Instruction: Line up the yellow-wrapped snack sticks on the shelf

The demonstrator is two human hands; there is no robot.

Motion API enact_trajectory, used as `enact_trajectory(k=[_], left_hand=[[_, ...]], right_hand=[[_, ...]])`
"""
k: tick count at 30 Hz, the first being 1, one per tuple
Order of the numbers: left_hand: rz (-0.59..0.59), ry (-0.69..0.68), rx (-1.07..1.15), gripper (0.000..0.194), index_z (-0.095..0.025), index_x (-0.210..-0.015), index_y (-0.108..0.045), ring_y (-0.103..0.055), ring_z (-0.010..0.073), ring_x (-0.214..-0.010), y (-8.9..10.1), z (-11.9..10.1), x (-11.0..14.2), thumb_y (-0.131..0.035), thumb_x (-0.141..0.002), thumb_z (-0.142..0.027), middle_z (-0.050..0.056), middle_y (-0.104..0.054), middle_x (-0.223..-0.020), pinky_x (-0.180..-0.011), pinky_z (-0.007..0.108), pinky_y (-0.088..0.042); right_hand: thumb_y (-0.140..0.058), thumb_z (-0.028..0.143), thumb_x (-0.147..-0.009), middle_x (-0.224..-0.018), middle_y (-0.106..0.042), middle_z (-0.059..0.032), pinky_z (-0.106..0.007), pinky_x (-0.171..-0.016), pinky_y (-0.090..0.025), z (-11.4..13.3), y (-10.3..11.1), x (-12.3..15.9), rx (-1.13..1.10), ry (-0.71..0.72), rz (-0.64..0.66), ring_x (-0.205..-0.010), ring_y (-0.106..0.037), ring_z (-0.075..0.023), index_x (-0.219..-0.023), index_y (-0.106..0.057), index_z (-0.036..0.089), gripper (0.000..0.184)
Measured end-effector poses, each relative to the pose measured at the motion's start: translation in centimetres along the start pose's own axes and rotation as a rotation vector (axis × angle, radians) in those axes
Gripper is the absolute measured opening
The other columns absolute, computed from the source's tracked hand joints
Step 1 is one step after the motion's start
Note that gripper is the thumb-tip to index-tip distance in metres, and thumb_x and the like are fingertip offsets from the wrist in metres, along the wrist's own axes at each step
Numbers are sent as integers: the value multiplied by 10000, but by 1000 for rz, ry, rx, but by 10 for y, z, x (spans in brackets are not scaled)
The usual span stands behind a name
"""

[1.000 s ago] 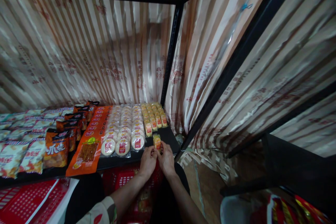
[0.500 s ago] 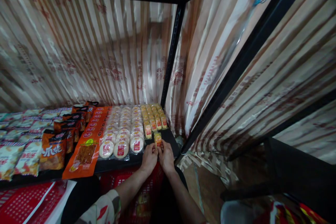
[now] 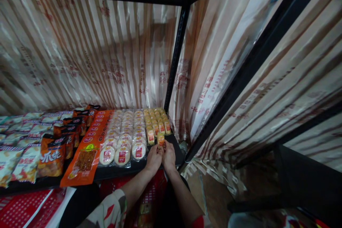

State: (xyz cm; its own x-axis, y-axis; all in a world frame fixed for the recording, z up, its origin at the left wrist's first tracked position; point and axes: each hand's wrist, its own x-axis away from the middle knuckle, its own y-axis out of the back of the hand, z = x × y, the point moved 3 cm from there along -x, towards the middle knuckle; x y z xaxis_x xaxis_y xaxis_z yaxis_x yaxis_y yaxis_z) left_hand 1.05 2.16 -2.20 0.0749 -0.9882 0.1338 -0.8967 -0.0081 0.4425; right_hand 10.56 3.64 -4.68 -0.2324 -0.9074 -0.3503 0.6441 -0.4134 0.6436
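Observation:
Between my fingertips is a small yellow snack packet point(image 3: 160, 139) with a red label, standing on end at the shelf's right part. From its left side my left hand point(image 3: 154, 159) pinches it; on its right side my right hand point(image 3: 169, 156) is closed on it as well. My fingers hide the packet's lower end. Just behind it, rows of matching yellow packets point(image 3: 156, 119) fill the shelf corner, with one packet point(image 3: 150, 136) sticking out at the front left. Left of my hands are rows of round white wrapped crackers point(image 3: 139, 149) with red labels.
Further left lie orange stick-snack bags point(image 3: 84, 160), orange-brown bags point(image 3: 52, 160) and white bags point(image 3: 26, 165). A black post point(image 3: 176, 57) rises at the shelf corner. Below the black shelf point(image 3: 107, 174) are red baskets point(image 3: 26, 205). Striped sheeting point(image 3: 120, 53) hangs behind.
Both hands have moved slightly forward with the yellow packet, bringing it closer to the row behind. The camera view has shifted a little.

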Motion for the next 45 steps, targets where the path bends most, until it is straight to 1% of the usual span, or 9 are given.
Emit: enact_trajectory(k=[7, 13, 19, 24, 30, 33, 36, 39, 45], left_hand=[[-8, -3, -71, 337, -106, -1079, -570, -511, 164, -1103, 0, -9, -4, -379, -823, -213, 123, -580, -1172, -971, 239, -329], [-20, 3, -81, 340, -85, -1079, -558, -513, 165, -1095, 0, -14, -6, -358, -845, -230, 133, -579, -1165, -968, 229, -333], [-39, -32, -69, 317, -115, -1058, -564, -524, 166, -1074, -1, -9, -10, -365, -836, -222, 118, -595, -1145, -967, 250, -345], [-54, -27, -97, 394, -102, -1162, -515, -456, 169, -1175, -1, -4, -10, -371, -800, -169, 121, -521, -1261, -1032, 266, -282], [-145, 14, -118, 444, -63, -1208, -484, -357, 176, -1267, 3, 2, -10, -366, -788, -147, 134, -441, -1342, -1086, 293, -210], [-140, 13, -120, 455, -46, -1221, -473, -356, 185, -1267, 3, 6, -11, -354, -796, -157, 144, -439, -1342, -1085, 297, -218], [-116, 3, -117, 461, -24, -1222, -469, -368, 195, -1258, 2, 8, -13, -349, -799, -161, 162, -441, -1334, -1081, 302, -227], [-118, 21, -102, 447, -51, -1209, -486, -387, 188, -1244, 2, 6, -12, -351, -797, -158, 150, -462, -1320, -1078, 301, -230], [-118, 36, -76, 442, -81, -1206, -491, -387, 170, -1242, 4, 5, -12, -357, -794, -170, 126, -463, -1320, -1072, 279, -228]], right_hand=[[-384, 149, -731, -917, -582, -109, -306, -771, -451, 4, -2, -10, 10, -24, 39, -840, -549, -204, -1092, -581, 133, 411], [-376, 125, -721, -904, -585, -97, -295, -757, -458, 5, -5, -16, 15, 7, 17, -850, -548, -203, -1099, -579, 152, 430], [-391, 131, -732, -924, -582, -89, -306, -764, -460, 1, -10, -20, 42, 38, 5, -842, -549, -196, -1104, -575, 165, 416], [-392, 151, -750, -929, -577, -104, -313, -766, -457, 1, -15, -23, 64, 53, 22, -860, -542, -205, -1115, -567, 148, 405], [-401, 179, -769, -940, -578, -105, -318, -785, -440, 7, -16, -23, 95, 79, -5, -883, -529, -203, -1142, -548, 146, 403], [-397, 175, -774, -947, -569, -95, -305, -792, -436, 9, -16, -23, 106, 79, 1, -892, -521, -195, -1180, -518, 157, 423], [-392, 172, -785, -945, -567, -91, -293, -788, -436, 9, -16, -24, 128, 72, 37, -888, -520, -191, -1196, -508, 160, 428], [-393, 175, -792, -927, -568, -85, -280, -777, -437, 8, -17, -25, 148, 76, 62, -868, -525, -182, -1185, -523, 168, 414], [-405, 186, -781, -938, -568, -81, -298, -792, -438, 5, -21, -23, 137, 97, 17, -878, -516, -187, -1191, -514, 182, 424]])
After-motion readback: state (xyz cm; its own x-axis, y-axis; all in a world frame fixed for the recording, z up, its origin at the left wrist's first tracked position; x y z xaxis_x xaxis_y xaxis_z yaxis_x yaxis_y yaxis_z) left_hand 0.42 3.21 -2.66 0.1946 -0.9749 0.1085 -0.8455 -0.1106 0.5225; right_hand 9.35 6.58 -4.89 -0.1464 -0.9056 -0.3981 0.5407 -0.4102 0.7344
